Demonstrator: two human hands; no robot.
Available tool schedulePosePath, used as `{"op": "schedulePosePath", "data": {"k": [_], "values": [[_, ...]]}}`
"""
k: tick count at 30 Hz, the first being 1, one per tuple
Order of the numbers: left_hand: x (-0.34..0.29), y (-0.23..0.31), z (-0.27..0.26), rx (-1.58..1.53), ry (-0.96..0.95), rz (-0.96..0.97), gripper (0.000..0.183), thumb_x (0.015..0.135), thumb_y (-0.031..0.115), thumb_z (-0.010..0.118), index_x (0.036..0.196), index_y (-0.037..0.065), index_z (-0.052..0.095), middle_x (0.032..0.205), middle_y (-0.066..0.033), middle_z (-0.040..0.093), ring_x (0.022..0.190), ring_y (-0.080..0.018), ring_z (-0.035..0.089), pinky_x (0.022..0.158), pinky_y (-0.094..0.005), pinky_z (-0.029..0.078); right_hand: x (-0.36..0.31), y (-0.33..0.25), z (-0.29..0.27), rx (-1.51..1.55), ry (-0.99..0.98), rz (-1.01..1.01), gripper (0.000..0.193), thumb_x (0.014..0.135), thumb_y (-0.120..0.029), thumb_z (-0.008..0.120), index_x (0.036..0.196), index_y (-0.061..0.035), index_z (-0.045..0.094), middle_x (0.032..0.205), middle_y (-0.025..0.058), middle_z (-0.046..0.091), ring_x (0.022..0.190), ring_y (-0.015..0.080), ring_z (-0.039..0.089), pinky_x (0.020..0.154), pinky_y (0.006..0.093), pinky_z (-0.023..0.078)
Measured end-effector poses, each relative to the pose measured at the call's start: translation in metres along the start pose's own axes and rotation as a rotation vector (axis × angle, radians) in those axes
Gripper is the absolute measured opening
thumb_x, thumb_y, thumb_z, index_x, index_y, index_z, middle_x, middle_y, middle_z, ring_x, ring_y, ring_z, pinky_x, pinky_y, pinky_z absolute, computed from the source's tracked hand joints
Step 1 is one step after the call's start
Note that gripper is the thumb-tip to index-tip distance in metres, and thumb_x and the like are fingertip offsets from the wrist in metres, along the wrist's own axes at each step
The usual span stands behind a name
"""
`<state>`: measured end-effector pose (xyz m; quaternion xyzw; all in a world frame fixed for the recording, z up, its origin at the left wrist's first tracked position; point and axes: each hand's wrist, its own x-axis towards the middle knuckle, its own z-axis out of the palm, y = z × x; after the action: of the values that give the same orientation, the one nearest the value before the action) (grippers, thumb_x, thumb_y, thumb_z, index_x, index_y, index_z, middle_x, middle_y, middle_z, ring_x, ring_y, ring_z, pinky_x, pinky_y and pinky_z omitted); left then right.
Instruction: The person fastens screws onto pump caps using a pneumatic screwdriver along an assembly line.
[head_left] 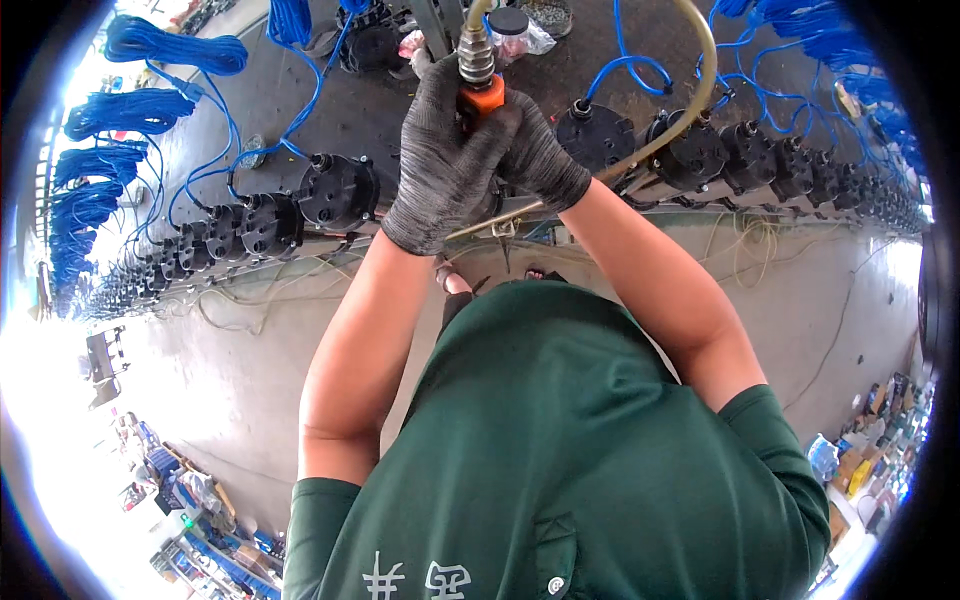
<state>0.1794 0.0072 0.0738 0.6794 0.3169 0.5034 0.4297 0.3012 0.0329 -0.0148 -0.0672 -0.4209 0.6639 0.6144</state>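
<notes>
High in the head view, both my hands, in dark grey knit gloves, are closed together around an orange air tool [484, 96]. My left hand [432, 155] wraps it from the left, its thumb lying across the front. My right hand [540, 155] grips from the other side, its fingers partly hidden. A ribbed metal coupling [476, 56] stands out of the tool's top. From it a yellowish hose [708, 70] loops to the right and back below my wrists. The tool's lower end is hidden. Round black housings [340, 190] with blue cables line the bench edge on both sides.
The dark bench [390, 95] carries coiled blue cables [175, 45] at left and more at the far right. A dark-lidded jar [510, 35] stands behind the coupling, near a dish of small parts [548, 15]. Hoses trail over the floor [760, 260] beneath.
</notes>
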Motion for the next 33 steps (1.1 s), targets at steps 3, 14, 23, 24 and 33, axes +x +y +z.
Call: {"op": "schedulePosePath", "data": {"k": [3, 14, 23, 24, 33], "values": [[0.002, -0.005, -0.008, -0.095, -0.009, -0.008, 0.051, 0.087, 0.010, 0.076, 0.133, 0.005, 0.053, 0.117, -0.0053, 0.063, 0.107, -0.0150, 0.059, 0.094, -0.0312, 0.050, 0.003, -0.013, 0.015, -0.355, 0.263, 0.260, 0.050, 0.098, -0.036, 0.058, 0.133, 0.0000, 0.054, 0.121, 0.0137, 0.065, 0.112, 0.0251, 0.064, 0.103, 0.0397, 0.051], [0.016, 0.005, 0.006, 0.375, 0.193, -0.005, 0.049, 0.080, 0.007, 0.083, 0.123, 0.005, 0.060, 0.101, -0.0038, 0.070, 0.092, -0.0155, 0.066, 0.087, -0.0308, 0.054, 0.014, 0.002, 0.017, -0.018, 0.247, 0.229, 0.041, 0.097, -0.029, 0.062, 0.128, -0.0030, 0.058, 0.119, 0.0125, 0.066, 0.109, 0.0244, 0.064, 0.105, 0.0388, 0.050], [0.014, 0.001, 0.001, 0.317, 0.176, -0.027, 0.048, 0.081, 0.011, 0.084, 0.122, 0.005, 0.060, 0.102, -0.0041, 0.070, 0.094, -0.0149, 0.066, 0.088, -0.0304, 0.054, 0.012, 0.003, 0.023, -0.274, 0.121, 0.066, 0.040, 0.097, -0.031, 0.064, 0.127, -0.0045, 0.060, 0.120, 0.0111, 0.066, 0.106, 0.0225, 0.064, 0.102, 0.0386, 0.051], [0.014, 0.002, 0.002, 0.318, 0.182, -0.028, 0.048, 0.081, 0.011, 0.084, 0.122, 0.005, 0.060, 0.102, -0.0041, 0.070, 0.094, -0.0149, 0.066, 0.088, -0.0304, 0.054, 0.013, 0.005, 0.021, -0.302, 0.132, 0.093, 0.041, 0.097, -0.032, 0.063, 0.127, -0.0045, 0.059, 0.120, 0.0111, 0.066, 0.106, 0.0226, 0.064, 0.102, 0.0386, 0.051], [0.019, -0.003, 0.005, 0.414, 0.194, -0.024, 0.050, 0.076, 0.012, 0.087, 0.118, 0.007, 0.062, 0.100, -0.0037, 0.070, 0.093, -0.0159, 0.067, 0.088, -0.0310, 0.055, 0.008, 0.016, -0.003, -0.385, -0.020, -0.064, 0.049, 0.095, -0.041, 0.060, 0.127, -0.0045, 0.059, 0.120, 0.0105, 0.066, 0.107, 0.0215, 0.062, 0.101, 0.0369, 0.049]]}}
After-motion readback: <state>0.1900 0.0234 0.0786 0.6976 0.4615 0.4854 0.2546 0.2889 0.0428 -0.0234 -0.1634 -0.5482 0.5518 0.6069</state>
